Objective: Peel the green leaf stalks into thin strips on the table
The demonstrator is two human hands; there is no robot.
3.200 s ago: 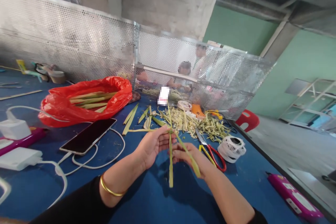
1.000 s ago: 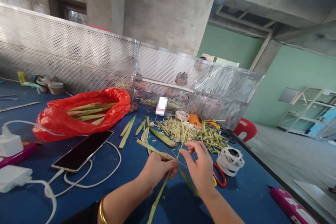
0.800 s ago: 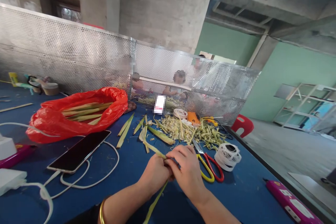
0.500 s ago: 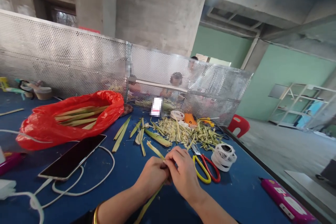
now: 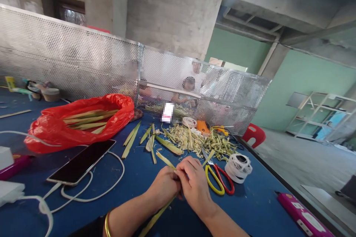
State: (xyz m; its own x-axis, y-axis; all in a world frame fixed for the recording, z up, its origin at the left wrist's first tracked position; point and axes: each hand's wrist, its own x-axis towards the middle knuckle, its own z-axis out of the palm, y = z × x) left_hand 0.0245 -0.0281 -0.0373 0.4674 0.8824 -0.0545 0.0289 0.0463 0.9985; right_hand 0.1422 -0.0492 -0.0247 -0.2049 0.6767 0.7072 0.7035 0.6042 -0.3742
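My left hand and my right hand meet over the blue table, fingers pinched together. Both grip a long, pale green plant leaf strip; one end points away past my left fingers, and a length hangs down toward me. Another strip end shows beyond my right knuckles. The spot where the fingertips meet the leaf is mostly hidden. Just right of my right hand lie scissors with one yellow and one red handle. Loose leaf pieces lie ahead of my hands.
Leaf scraps are heaped farther back. A red plastic bag of leaf strips and a phone with a white cable are left. A white tape-like roll and purple device are right. People sit behind the perforated screen.
My view has shifted slightly, so the table items appear a little to the right. Both hands keep their pinch on the leaf; a strip end now shows more clearly beyond my right hand.
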